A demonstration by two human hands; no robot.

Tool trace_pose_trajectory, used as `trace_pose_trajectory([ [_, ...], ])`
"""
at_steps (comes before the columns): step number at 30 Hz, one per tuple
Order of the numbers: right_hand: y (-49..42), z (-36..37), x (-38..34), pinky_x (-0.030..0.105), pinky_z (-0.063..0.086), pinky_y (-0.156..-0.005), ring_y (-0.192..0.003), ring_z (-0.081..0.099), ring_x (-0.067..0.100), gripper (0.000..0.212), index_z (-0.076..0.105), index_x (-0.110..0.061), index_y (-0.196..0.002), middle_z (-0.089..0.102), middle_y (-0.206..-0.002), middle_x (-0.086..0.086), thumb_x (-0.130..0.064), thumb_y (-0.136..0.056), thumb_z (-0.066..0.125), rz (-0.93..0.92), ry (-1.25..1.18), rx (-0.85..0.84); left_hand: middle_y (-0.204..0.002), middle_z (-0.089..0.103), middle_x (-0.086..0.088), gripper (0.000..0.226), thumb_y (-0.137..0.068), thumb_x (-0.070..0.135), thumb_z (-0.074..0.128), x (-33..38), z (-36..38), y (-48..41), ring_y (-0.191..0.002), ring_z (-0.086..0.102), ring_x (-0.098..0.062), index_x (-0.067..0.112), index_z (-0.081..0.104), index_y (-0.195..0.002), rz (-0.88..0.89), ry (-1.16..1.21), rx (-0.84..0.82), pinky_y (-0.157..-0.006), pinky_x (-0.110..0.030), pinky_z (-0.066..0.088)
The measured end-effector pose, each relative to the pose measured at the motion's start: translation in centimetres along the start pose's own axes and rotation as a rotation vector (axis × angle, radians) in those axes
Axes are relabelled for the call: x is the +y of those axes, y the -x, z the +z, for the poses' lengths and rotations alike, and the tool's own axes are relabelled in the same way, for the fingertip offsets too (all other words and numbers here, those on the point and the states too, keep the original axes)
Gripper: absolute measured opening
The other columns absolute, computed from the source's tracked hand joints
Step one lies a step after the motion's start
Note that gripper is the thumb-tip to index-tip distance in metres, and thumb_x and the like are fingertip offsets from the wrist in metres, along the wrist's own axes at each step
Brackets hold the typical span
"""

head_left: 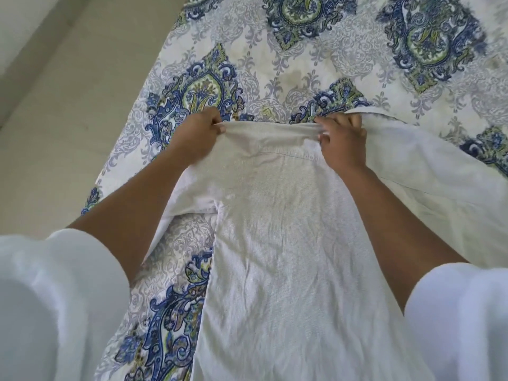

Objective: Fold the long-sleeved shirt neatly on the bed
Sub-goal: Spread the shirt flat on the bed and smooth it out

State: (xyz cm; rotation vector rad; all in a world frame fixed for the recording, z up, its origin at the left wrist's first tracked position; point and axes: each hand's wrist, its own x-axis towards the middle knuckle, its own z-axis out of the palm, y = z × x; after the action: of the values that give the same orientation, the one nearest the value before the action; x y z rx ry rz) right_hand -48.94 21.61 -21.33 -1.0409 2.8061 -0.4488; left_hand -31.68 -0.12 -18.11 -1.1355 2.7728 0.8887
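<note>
A white long-sleeved shirt (280, 243) lies back side up on the bed (302, 64), its body running from the collar down toward me. My left hand (198, 136) pinches the left end of the collar band. My right hand (343, 141) grips the right end of the same band. The band is stretched taut between the two hands. One sleeve (439, 174) spreads out to the right under my right forearm. The left sleeve is mostly hidden under my left arm.
The bed carries a white cover with blue and green paisley medallions. Its left edge runs diagonally, with a pale floor (68, 119) beyond it. My own white sleeves (55, 298) fill the lower corners of the view.
</note>
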Motion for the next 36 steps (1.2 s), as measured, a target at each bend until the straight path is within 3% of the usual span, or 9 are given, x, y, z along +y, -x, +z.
trace_pose_trajectory([
  [4,0.4,1.2,0.5,0.037,0.032,-0.091,-0.119,0.039,0.031,0.039,0.052,-0.02,-0.131,0.053,-0.131,0.003,-0.019,-0.092,0.05,-0.04,0.036,0.104,-0.083,0.064,-0.016,0.027,-0.097,0.03,0.047,-0.7,0.0,-1.1,-0.074,0.061,-0.032,0.005,0.056,-0.097,0.289,-0.379,0.113,-0.06,-0.03,0.039],
  [8,0.5,2.0,0.8,0.037,0.033,-0.09,-0.117,0.042,0.03,0.038,0.052,-0.021,-0.13,0.053,-0.132,0.001,-0.021,-0.092,0.046,-0.028,0.065,0.161,-0.09,0.066,-0.016,0.028,-0.096,0.031,0.047,-2.1,0.1,-2.6,-0.08,0.063,-0.034,0.006,0.058,-0.089,0.281,-0.485,0.128,-0.063,-0.033,0.041],
  [12,-0.1,1.4,0.7,0.037,0.032,-0.094,-0.118,0.04,0.028,0.034,0.054,-0.018,-0.127,0.053,-0.129,0.002,-0.022,-0.094,0.044,0.048,-0.079,0.115,-0.092,0.06,-0.014,0.036,-0.096,0.037,0.045,-0.7,0.5,-3.0,-0.08,0.057,-0.028,0.005,0.059,-0.091,0.079,-0.146,0.143,-0.063,-0.033,0.037],
  [15,-1.3,-0.8,0.7,0.038,0.036,-0.094,-0.115,0.041,0.029,0.026,0.063,-0.013,-0.11,0.06,-0.115,0.006,-0.014,-0.095,0.042,0.124,-0.304,0.153,-0.081,0.058,-0.008,0.03,-0.095,0.036,0.046,3.5,1.3,-3.0,-0.069,0.052,-0.022,0.01,0.06,-0.091,0.086,0.166,-0.086,-0.059,-0.027,0.036],
  [19,-2.8,-3.1,1.3,0.037,0.027,-0.093,-0.118,0.034,0.028,0.028,0.065,-0.019,-0.114,0.055,-0.122,0.002,-0.018,-0.091,0.049,0.072,0.139,-0.071,-0.093,0.058,-0.008,0.027,-0.092,0.03,0.053,7.9,3.9,-3.7,-0.086,0.052,-0.022,0.006,0.061,-0.101,0.157,-0.058,-0.247,-0.075,-0.031,0.042],
  [23,-3.9,-3.9,1.1,0.044,0.018,-0.1,-0.119,0.031,0.024,0.013,0.07,-0.026,-0.091,0.052,-0.105,-0.007,-0.031,-0.086,0.059,0.057,0.106,-0.205,-0.081,0.054,-0.006,0.01,-0.084,0.01,0.064,8.0,4.5,-4.7,-0.078,0.05,-0.018,0.006,0.063,-0.093,0.099,0.188,-0.32,-0.056,-0.016,0.037],
  [28,-3.8,-2.4,1.1,0.04,0.023,-0.093,-0.115,0.038,0.023,0.013,0.068,-0.027,-0.09,0.059,-0.112,-0.005,-0.022,-0.086,0.057,0.221,-0.024,0.043,-0.076,0.055,-0.001,0.016,-0.084,0.017,0.065,7.1,3.6,-4.9,-0.065,0.047,-0.011,0.01,0.063,-0.099,0.026,0.335,-0.501,-0.053,-0.014,0.04],
  [32,-2.6,-1.7,1.4,0.038,0.024,-0.097,-0.12,0.036,0.021,0.023,0.063,-0.03,-0.108,0.054,-0.122,-0.004,-0.031,-0.086,0.058,0.164,-0.134,0.095,-0.09,0.055,-0.015,0.069,-0.066,0.058,0.069,6.4,3.2,-5.0,-0.08,0.046,-0.026,-0.002,0.065,-0.1,-0.062,0.437,-0.511,-0.069,-0.036,0.036],
  [36,0.9,-3.0,3.5,0.039,0.032,-0.097,-0.12,0.043,0.025,0.03,0.061,-0.019,-0.117,0.056,-0.124,0.003,-0.022,-0.088,0.052,0.224,-0.231,0.394,-0.092,0.059,-0.02,0.037,-0.085,0.025,0.065,6.5,3.8,-4.7,-0.082,0.054,-0.027,-0.006,0.062,-0.105,-0.052,0.395,-0.413,-0.077,-0.039,0.044],
])
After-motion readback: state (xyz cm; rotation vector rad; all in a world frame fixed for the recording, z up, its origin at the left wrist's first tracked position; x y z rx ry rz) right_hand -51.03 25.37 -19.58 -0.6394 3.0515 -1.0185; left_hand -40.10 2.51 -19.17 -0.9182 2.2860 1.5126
